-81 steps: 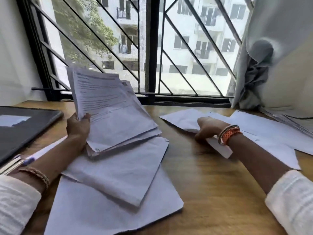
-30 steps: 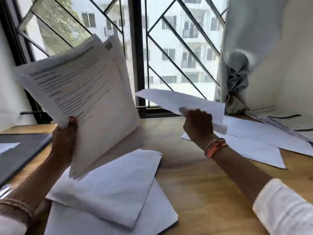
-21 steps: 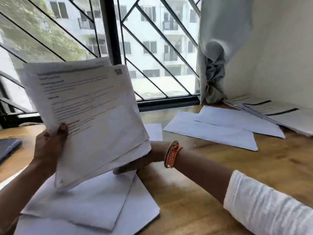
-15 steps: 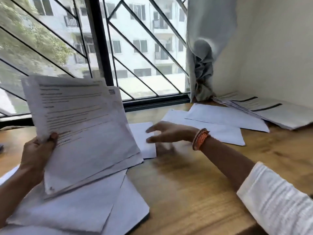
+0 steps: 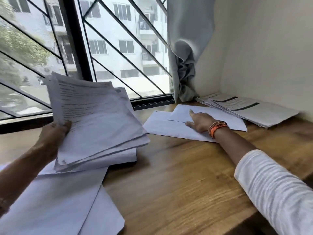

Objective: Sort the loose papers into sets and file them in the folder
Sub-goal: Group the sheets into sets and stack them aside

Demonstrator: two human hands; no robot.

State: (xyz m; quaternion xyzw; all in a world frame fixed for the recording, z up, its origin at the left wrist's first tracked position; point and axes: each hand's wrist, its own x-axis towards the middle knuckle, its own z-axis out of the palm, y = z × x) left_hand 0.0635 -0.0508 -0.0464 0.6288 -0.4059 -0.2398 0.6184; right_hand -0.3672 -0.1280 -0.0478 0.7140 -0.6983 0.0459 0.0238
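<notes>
Sorting printed sheets: the left hand (image 5: 54, 133) grips a fanned sheaf of papers (image 5: 100, 122) by its near-left edge, thumb on top, raised above blank-side-up sheets (image 5: 55, 200) on the tabletop (image 5: 177, 184). The right hand (image 5: 200, 121), fingers (image 5: 191, 113) straight and loosely spread, presses flat on two overlapping sheets (image 5: 162, 126); beyond those fingers lies a printed stack (image 5: 254, 111). No folder is visible. Paper is light, limp and slippery: the sheaf probably sags and slides unless pinched firmly along one edge, and single sheets lift best from a corner.
</notes>
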